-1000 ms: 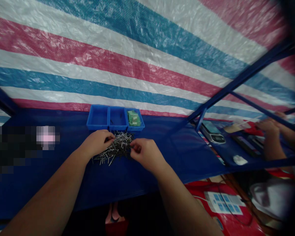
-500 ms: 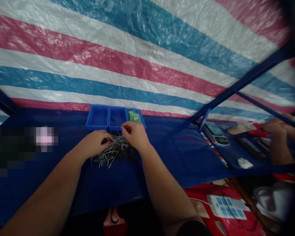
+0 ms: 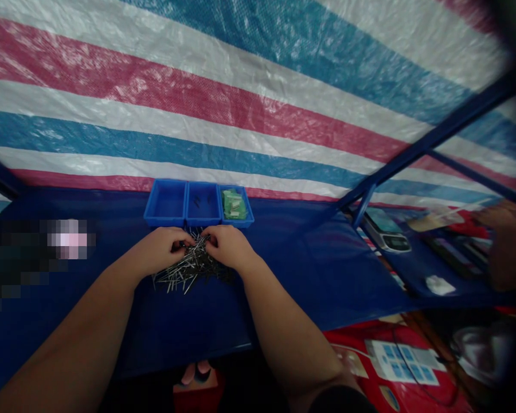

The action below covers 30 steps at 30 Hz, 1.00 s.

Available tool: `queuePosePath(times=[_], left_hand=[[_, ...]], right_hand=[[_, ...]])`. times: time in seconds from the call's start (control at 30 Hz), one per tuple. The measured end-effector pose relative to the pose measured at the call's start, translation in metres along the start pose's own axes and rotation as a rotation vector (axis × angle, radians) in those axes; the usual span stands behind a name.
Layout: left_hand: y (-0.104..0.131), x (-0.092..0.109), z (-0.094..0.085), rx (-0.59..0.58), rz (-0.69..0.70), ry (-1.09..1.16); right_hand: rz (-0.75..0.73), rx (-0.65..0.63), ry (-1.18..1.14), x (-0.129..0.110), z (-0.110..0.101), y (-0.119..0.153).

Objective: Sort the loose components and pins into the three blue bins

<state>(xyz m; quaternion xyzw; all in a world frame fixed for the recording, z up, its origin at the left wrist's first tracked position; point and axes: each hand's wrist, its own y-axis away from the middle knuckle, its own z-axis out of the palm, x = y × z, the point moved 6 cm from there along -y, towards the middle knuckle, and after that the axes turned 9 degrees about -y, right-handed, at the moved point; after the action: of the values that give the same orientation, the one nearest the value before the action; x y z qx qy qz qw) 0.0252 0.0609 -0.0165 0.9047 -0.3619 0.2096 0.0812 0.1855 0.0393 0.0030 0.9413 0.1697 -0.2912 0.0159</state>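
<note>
A heap of thin metal pins or screws (image 3: 191,269), silvery and dark, lies on the blue tabletop (image 3: 292,269). My left hand (image 3: 163,249) is at the heap's upper left, fingers curled and closed; what they hold is too small to make out. At the upper right, my right hand (image 3: 227,245) pinches down into the pins, thumb and fingers close together, the contents of the pinch unclear. Just behind the hands stand a left blue bin (image 3: 165,221), a middle blue bin (image 3: 203,221) with a few small dark pieces, and a right blue bin with green packets (image 3: 233,205).
A striped plastic sheet (image 3: 223,103) hangs behind the table. Blue metal frame bars (image 3: 406,163) slope along the right. Past them are a digital scale (image 3: 387,232), a crumpled white piece (image 3: 440,285) and another person's arm (image 3: 507,246). A blurred-out patch (image 3: 21,258) covers the left.
My right hand has come down from the bins' front edge into the pins, closer to my left hand. My left hand stays at the heap. The view has shifted slightly.
</note>
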Motion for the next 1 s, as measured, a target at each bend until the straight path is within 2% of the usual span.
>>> queuePosePath(times=[0.3,0.53,0.8,0.87,1.0], left_hand=[[-0.002,-0.001,0.001,0.018,0.029,0.007],[0.002,0.003,-0.01,0.066,0.035,0.073],[0.006,-0.007,-0.028,0.326,-0.07,0.25],[0.006,-0.007,-0.026,0.32,-0.064,0.272],[0.004,-0.007,-0.015,0.207,-0.061,0.264]], right_hand=[[-0.083,-0.012,-0.09,0.006,0.0,-0.001],[-0.126,0.003,-0.156,0.007,-0.005,0.0],[-0.151,0.029,-0.257,0.004,-0.012,0.0],[-0.152,0.031,-0.266,0.005,-0.011,0.0],[-0.139,0.057,-0.282,0.009,-0.012,-0.001]])
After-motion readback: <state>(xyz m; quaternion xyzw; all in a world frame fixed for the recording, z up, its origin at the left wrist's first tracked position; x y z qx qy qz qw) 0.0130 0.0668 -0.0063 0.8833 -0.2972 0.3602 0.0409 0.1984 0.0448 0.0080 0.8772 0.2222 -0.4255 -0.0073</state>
